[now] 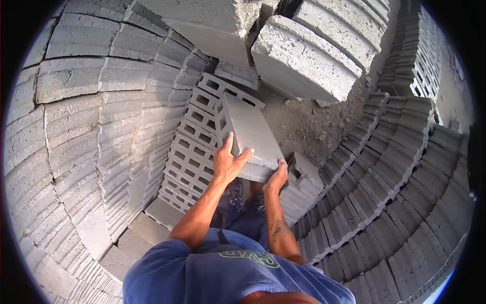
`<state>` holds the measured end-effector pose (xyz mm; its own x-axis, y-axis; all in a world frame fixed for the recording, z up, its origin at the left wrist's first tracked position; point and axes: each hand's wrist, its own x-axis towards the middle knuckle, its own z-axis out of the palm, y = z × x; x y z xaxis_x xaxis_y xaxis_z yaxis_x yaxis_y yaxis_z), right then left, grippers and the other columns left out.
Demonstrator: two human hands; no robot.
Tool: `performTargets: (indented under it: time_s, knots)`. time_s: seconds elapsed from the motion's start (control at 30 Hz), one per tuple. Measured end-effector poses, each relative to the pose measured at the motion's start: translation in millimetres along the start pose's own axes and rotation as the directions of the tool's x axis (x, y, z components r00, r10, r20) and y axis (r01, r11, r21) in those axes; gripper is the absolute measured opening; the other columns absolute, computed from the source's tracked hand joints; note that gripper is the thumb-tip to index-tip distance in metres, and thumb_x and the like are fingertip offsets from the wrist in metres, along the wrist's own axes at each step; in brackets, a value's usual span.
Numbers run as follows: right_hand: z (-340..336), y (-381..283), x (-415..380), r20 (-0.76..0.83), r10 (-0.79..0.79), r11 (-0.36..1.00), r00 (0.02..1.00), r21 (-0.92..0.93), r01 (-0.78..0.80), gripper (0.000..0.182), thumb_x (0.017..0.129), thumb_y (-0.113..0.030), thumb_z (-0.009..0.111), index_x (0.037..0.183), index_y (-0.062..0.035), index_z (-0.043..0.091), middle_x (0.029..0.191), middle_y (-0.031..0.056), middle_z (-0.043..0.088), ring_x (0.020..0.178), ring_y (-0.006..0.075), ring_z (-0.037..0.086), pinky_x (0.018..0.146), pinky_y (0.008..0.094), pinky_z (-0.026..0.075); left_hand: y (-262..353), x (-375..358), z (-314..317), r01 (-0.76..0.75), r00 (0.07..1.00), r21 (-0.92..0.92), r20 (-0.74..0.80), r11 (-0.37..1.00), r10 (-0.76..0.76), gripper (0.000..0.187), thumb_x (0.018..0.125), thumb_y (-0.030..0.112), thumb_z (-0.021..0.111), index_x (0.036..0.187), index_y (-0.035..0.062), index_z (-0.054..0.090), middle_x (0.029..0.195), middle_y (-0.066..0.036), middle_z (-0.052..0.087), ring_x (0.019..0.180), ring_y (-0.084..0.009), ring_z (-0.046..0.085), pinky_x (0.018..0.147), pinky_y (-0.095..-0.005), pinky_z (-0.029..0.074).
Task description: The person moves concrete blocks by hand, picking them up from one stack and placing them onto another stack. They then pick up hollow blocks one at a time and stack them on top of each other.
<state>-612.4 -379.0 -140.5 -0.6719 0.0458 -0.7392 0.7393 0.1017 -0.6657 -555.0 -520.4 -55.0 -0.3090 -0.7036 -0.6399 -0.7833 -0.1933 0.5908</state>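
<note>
A grey concrete block (253,130) is held tilted between my two hands in front of my body. My left hand (230,161) grips its near left corner, thumb on the broad face and fingers along the side. At the near right corner, my right hand (277,177) wraps round the edge; some of its fingers are hidden under the block. Just left of the held block, a stack of hollow blocks (190,144) shows its rows of openings. The far end of the held block overlaps the top of that stack.
A tall wall of stacked blocks (76,121) curves up on the left. Large blocks (309,55) lie ahead, beside loose rubble (324,124). More stacked rows (374,187) stand on the right, with another hollow-block stack (425,71) at the far right. A block (306,175) stands near my right hand.
</note>
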Motion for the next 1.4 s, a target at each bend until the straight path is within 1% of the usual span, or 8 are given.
performTargets:
  time_s: [0.17, 0.3, 0.53, 0.67, 0.77, 0.97, 1.03, 1.4]
  knots:
    - [63, 83, 75, 0.324, 0.379, 0.876, 0.867, 0.176, -0.449, 0.052, 0.087, -0.038, 0.046, 0.12, 0.002, 0.051, 0.118, 0.0099, 0.053, 0.106, 0.0198, 0.05, 0.093, 0.0324, 0.037, -21, 44, 6, -0.316, 0.894, 0.423, -0.166, 0.849, 0.415, 0.093, 0.064, 0.035, 0.078, 0.131, -0.013, 0.033, 0.107, -0.024, 0.06, 0.1, -0.0302, 0.058, 0.092, -0.0396, 0.038]
    - [87, 161, 120, 0.283, 0.13, 0.971, 0.95, 0.156, -0.179, 0.054, 0.091, -0.04, 0.036, 0.126, 0.0001, 0.047, 0.128, 0.011, 0.047, 0.115, 0.0229, 0.047, 0.097, 0.0336, 0.035, -63, 85, 25, -0.318, 0.901, 0.46, -0.126, 0.829, 0.416, 0.093, 0.064, 0.036, 0.077, 0.132, -0.011, 0.033, 0.11, -0.025, 0.058, 0.103, -0.0326, 0.054, 0.094, -0.0417, 0.032]
    - [72, 158, 171, 0.281, 0.37, 0.869, 0.886, 0.233, -0.437, 0.06, 0.091, -0.046, 0.029, 0.122, 0.0015, 0.048, 0.118, 0.0169, 0.054, 0.104, 0.0298, 0.055, 0.09, 0.0399, 0.042, -95, 88, 19, -0.474, 0.88, 0.299, 0.117, 0.828, 0.461, 0.068, 0.07, 0.026, 0.074, 0.124, -0.0054, 0.047, 0.11, -0.021, 0.059, 0.098, -0.0331, 0.057, 0.089, -0.0419, 0.038]
    - [64, 160, 193, 0.264, 0.443, 0.797, 0.857, 0.322, -0.511, 0.062, 0.089, -0.048, 0.029, 0.12, 0.002, 0.049, 0.117, 0.0175, 0.055, 0.104, 0.032, 0.054, 0.089, 0.0419, 0.042, -133, 173, -33, -0.251, 0.773, 0.537, -0.389, 0.805, 0.501, 0.056, 0.067, 0.022, 0.074, 0.115, -0.0022, 0.056, 0.116, -0.02, 0.057, 0.115, -0.0309, 0.048, 0.098, -0.0431, 0.034]
    - [60, 174, 220, 0.281, 0.428, 0.767, 0.859, 0.39, -0.51, 0.074, 0.089, -0.06, 0.028, 0.124, 0.003, 0.044, 0.116, 0.0178, 0.054, 0.107, 0.0324, 0.052, 0.096, 0.0431, 0.037, -135, 205, -20, -0.441, 0.786, 0.68, -0.023, 0.585, 0.618, 0.059, 0.066, 0.028, 0.074, 0.114, -0.0007, 0.058, 0.117, -0.019, 0.056, 0.122, -0.0297, 0.042, 0.105, -0.0459, 0.024]
    - [42, 198, 249, 0.287, 0.436, 0.753, 0.853, 0.402, -0.52, 0.081, 0.086, -0.065, 0.027, 0.13, 0.0026, 0.037, 0.125, 0.0184, 0.046, 0.114, 0.033, 0.045, 0.099, 0.0424, 0.034, -106, 229, 10, -0.41, 0.843, 0.673, 0.021, 0.616, 0.538, 0.059, 0.065, 0.035, 0.073, 0.104, -0.0069, 0.06, 0.099, -0.019, 0.064, 0.109, -0.0266, 0.053, 0.108, -0.0465, 0.016]
    - [34, 204, 255, 0.291, 0.441, 0.757, 0.849, 0.387, -0.526, 0.083, 0.086, -0.067, 0.027, 0.132, 0.0024, 0.034, 0.127, 0.0186, 0.044, 0.117, 0.0332, 0.043, 0.101, 0.0422, 0.032, -114, 238, 17, -0.233, 0.953, 0.717, 0.034, 0.657, 0.3, 0.058, 0.064, 0.036, 0.072, 0.101, -0.0076, 0.061, 0.098, -0.022, 0.063, 0.101, -0.0283, 0.057, 0.109, -0.0441, 0.017]
    - [138, 116, 243, 0.396, 0.171, 0.94, 0.902, 0.209, -0.27, 0.1, 0.079, -0.078, 0.023, 0.142, -0.0003, 0.014, 0.145, 0.0174, 0.022, 0.132, 0.0326, 0.024, 0.108, 0.0404, 0.02, -95, 275, -33, -0.192, 0.885, 0.713, -0.171, 0.675, 0.432, 0.052, 0.066, 0.029, 0.072, 0.101, -0.0087, 0.061, 0.076, -0.022, 0.065, 0.091, -0.0312, 0.06, 0.101, -0.0354, 0.029]
